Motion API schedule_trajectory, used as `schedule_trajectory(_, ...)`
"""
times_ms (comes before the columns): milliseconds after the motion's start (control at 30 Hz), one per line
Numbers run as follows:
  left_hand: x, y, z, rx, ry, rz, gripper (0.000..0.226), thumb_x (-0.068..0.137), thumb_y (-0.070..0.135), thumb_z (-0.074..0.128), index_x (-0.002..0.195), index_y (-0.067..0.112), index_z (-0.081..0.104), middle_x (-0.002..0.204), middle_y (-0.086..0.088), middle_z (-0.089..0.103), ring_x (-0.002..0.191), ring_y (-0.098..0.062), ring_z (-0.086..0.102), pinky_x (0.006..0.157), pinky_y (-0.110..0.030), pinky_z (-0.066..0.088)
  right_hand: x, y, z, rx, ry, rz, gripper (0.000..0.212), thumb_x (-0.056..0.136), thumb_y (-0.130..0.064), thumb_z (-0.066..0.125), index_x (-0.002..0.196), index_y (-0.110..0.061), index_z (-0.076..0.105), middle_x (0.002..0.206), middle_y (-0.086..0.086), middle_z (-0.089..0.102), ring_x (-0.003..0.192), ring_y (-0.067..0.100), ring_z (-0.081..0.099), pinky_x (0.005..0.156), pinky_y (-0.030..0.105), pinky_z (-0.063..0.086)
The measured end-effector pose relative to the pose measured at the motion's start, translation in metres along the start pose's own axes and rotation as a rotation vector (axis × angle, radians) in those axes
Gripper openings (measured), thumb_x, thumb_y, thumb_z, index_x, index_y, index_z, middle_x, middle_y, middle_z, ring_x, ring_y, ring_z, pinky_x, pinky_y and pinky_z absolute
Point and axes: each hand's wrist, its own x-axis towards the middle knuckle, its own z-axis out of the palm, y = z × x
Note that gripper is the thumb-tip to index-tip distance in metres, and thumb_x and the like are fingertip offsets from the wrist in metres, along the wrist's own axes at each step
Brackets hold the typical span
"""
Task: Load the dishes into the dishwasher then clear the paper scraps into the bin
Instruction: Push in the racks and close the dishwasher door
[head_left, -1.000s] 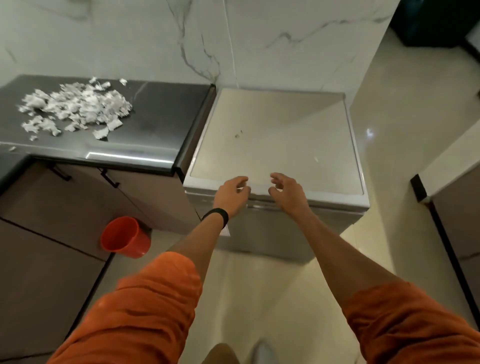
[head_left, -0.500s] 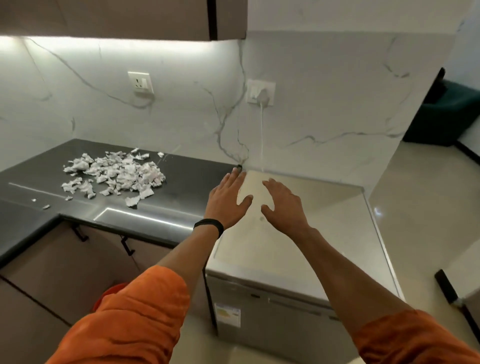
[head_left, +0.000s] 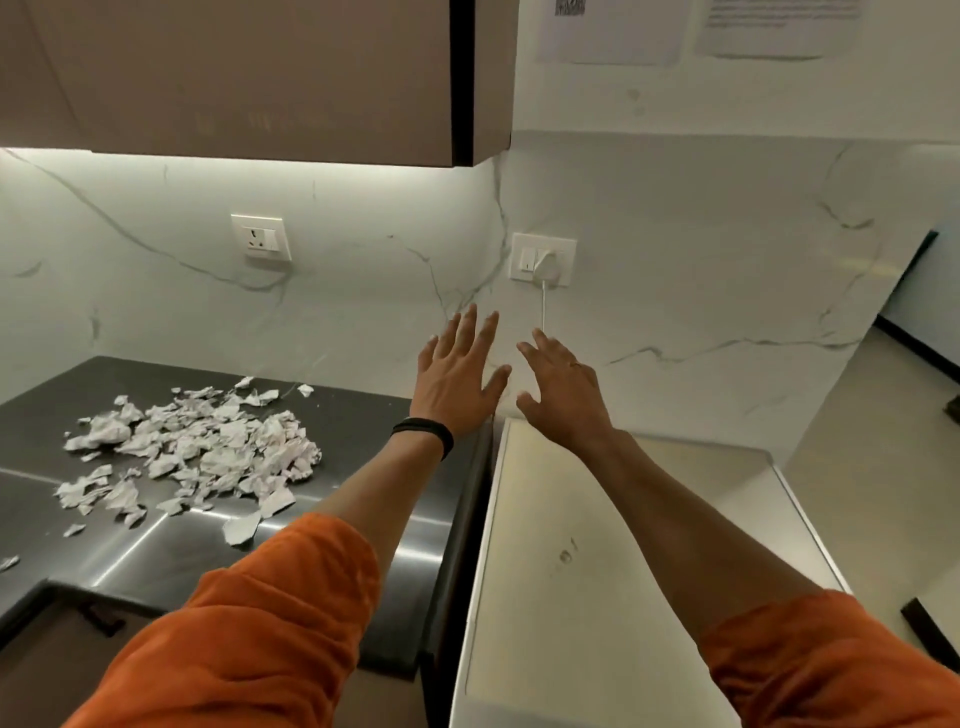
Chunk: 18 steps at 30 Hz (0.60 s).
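While both arms were stretched toward the marble wall (head_left: 701, 312), the left hand (head_left: 457, 376) was held flat above the right end of the dark tabletop (head_left: 358, 431). Its fingers (head_left: 470, 332) were straight, spread and holding nothing. The right hand (head_left: 566, 397) hung just beside it, over the rear corner of the dishwasher (head_left: 597, 545), also released and empty, with fingers slightly bent. The two hands were near each other but apart. The paper scraps (head_left: 197, 452) lay in a loose heap on the tabletop, well to the left of the left hand, with a few strays toward the front edge. Only the dishwasher's pale top showed. A white plug (head_left: 543, 260) sat in the wall socket (head_left: 566, 257) above the right hand. A black wristband (head_left: 423, 434) circled the left wrist.
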Motion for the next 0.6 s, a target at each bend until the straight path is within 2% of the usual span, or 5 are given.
schedule_trajectory(333, 0.128, -0.039, 0.053, 0.093, 0.042, 0.003, 0.071, 0.104, 0.051, 0.037, 0.162, 0.028, 0.003, 0.169, -0.005, -0.003, 0.156, -0.025, -0.002, 0.125, -0.048, 0.006, 0.146, 0.036, 0.03, -0.062, 0.049, -0.015, 0.066, 0.099, -0.035, 0.059, 0.157, -0.023, 0.029, 0.168, 0.004, 0.013, 0.154, 0.027, 0.017, 0.119, 0.048, 0.026)
schedule_trajectory(500, 0.169, -0.048, 0.078, 0.113, 0.044, -0.009, 0.07, 0.104, 0.051, 0.034, 0.162, 0.029, 0.001, 0.169, -0.005, -0.003, 0.156, -0.025, -0.001, 0.125, -0.049, 0.007, 0.198, 0.057, 0.047, -0.031, 0.025, 0.006, 0.059, 0.097, -0.029, 0.062, 0.151, -0.022, 0.039, 0.168, 0.005, 0.014, 0.146, 0.034, 0.037, 0.111, 0.051, 0.04)
schedule_trajectory(600, 0.187, -0.056, 0.086, 0.123, 0.038, -0.021, 0.069, 0.105, 0.051, 0.033, 0.162, 0.029, 0.001, 0.169, -0.005, -0.003, 0.156, -0.026, 0.0, 0.125, -0.05, 0.008, 0.221, 0.067, 0.059, -0.027, -0.012, 0.016, 0.054, 0.096, -0.029, 0.065, 0.146, -0.021, 0.045, 0.168, 0.006, 0.013, 0.137, 0.036, 0.048, 0.099, 0.046, 0.05)
